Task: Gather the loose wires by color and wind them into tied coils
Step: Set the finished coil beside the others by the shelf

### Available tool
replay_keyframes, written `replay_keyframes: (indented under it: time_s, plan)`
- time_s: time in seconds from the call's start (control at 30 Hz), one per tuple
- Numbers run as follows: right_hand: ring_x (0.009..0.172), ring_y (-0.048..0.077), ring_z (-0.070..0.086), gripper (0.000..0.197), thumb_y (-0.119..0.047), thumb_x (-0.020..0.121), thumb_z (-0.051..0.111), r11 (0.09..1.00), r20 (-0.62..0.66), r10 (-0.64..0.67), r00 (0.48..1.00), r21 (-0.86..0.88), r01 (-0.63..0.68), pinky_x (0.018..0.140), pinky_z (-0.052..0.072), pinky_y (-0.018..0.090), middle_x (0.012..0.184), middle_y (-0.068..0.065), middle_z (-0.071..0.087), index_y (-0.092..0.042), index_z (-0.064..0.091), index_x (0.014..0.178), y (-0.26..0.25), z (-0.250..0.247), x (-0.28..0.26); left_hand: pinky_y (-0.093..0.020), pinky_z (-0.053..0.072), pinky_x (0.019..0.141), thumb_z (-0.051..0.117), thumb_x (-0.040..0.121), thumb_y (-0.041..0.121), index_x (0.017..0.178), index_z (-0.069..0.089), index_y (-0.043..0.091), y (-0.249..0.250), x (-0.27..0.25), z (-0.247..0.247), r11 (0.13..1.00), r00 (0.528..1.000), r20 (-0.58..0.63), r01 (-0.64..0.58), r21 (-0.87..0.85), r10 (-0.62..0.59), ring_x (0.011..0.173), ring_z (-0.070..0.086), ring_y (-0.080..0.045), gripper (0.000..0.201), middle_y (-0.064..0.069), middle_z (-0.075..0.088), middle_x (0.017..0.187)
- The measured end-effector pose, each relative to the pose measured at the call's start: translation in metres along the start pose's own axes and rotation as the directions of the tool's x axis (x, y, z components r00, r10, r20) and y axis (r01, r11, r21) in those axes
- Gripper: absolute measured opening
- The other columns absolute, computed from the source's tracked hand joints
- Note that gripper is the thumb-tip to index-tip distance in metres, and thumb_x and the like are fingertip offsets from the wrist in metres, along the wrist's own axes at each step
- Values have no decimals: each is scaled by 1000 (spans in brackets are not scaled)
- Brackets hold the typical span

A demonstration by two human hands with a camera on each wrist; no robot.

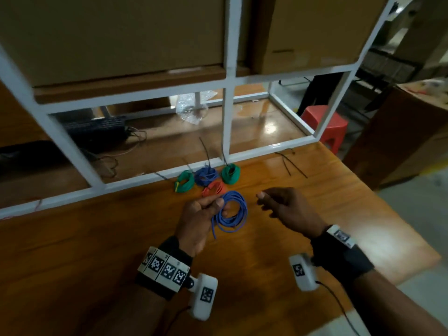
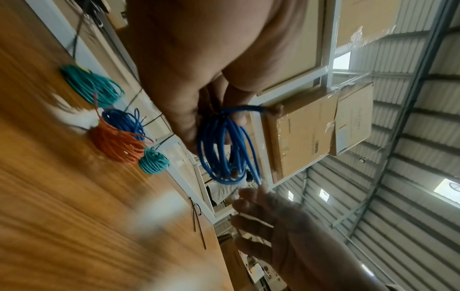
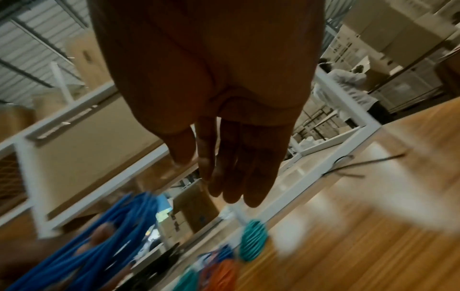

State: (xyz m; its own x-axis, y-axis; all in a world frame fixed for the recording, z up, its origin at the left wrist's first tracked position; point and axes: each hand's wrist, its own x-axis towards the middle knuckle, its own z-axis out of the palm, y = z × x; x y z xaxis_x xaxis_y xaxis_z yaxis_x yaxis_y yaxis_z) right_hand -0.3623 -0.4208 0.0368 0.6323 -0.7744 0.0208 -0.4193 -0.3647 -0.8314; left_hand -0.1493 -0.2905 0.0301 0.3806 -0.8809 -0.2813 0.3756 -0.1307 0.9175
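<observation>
While the left hand (image 1: pixel 197 220) holds the loose blue wire coil (image 1: pixel 231 212) over the shiny wooden table (image 1: pixel 97 238), the right hand (image 1: pixel 288 207) hangs empty, fingers straight, near a white frame (image 1: pixel 228 112) and big brown boxes (image 1: pixel 116 32).

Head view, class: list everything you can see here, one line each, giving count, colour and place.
loose blue coil: one, blue, held above the table
green coils: two, green, by the white frame
small blue coil: one, blue, between the green ones
orange coil: one, orange, just in front of them
cable ties: a few, black, on the table at right
table: one, brown wood
frame: one, white, behind the coils
stool: one, red, beyond the table
left hand: pinches the loose blue coil
right hand: holds nothing
</observation>
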Motion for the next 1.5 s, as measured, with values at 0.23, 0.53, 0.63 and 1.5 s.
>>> replay_keyframes:
  time_s: [0.23, 0.53, 0.63, 1.5]
  plan:
    - [77, 19, 72, 20, -4, 95, 66, 950, -62, 154, 986, -265, -166, 71, 60, 41, 87, 0, 77, -19, 77, 88, 109, -143, 116, -41, 55, 93, 58, 98, 11, 126, 62, 5, -23, 77, 83, 1000, 986, -164, -20, 15, 22, 99, 70, -24, 29, -10, 75, 106]
    - [108, 30, 68, 29, -12, 95, 65, 791, 88, 98, 991, -611, -24, 94, 56, 42, 122, 7, 73, -26, 77, 118, 169, -161, 242, -32, 56, 84, 58, 97, 10, 112, 67, 15, -33, 128, 135, 997, 972, -230, -46, 58, 58, 90, 72, -18, 19, -2, 78, 91]
    - [111, 24, 62, 29, -19, 94, 68, 739, 175, 104, 979, -673, 42, 94, 56, 41, 126, 1, 62, -34, 76, 117, 179, -157, 266, -33, 56, 84, 60, 96, 10, 108, 69, 17, -32, 146, 143, 997, 966, -251, -49, 55, 61, 91, 72, -20, 17, -5, 77, 93]
    - [58, 15, 64, 13, -18, 77, 73, 817, 244, 383, 891, 361, -450, 48, 41, 22, 85, 9, 79, -8, 72, 69, 64, -105, 64, -41, 56, 92, 62, 98, 17, 120, 67, 20, -36, 131, 116, 975, 899, -386, -161, 153, 209, 101, 70, -18, 23, 1, 74, 103]
